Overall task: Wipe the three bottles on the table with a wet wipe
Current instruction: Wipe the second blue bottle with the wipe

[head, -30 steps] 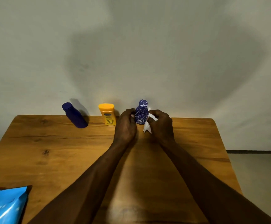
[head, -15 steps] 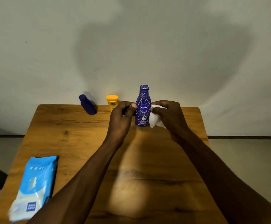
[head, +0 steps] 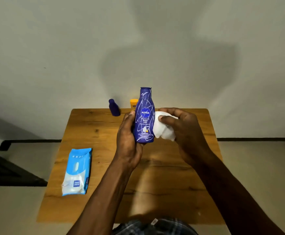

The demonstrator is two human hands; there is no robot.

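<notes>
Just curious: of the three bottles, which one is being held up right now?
The blue Nivea bottle, gripped by the left hand. The plain dark blue bottle and the yellow bottle stand untouched at the table's far edge.

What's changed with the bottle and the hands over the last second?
The left hand has lifted the Nivea bottle off the table and toward the camera. The right hand still holds the wet wipe against its side. The purple bottle, yellow bottle and wipes pack haven't been touched.
</notes>
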